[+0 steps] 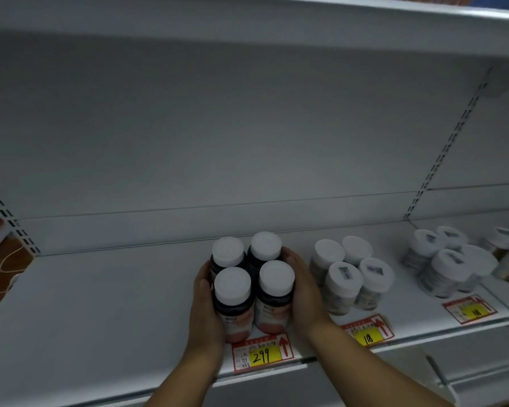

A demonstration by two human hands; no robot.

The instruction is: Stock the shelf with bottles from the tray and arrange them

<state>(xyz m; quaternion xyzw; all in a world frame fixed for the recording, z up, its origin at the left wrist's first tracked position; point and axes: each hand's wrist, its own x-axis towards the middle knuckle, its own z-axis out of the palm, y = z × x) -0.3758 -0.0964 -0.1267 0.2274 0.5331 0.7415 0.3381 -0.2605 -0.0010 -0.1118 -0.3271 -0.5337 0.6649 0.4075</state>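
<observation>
Several dark bottles [232, 301] with white caps and orange labels stand in a tight square block on the white shelf [100, 304], just behind the price tag marked 299 [262, 352]. My left hand [204, 312] presses flat against the block's left side. My right hand [303, 292] presses against its right side, fingers reaching round the rear bottle. Both hands squeeze the group between them. No tray is in view.
To the right stands a group of pale white-capped bottles [350, 274] behind a tag marked 118 [368, 333], then another cluster [450, 259] further right. A brown box [0, 274] sits at the far left. An upper shelf [247, 27] hangs overhead.
</observation>
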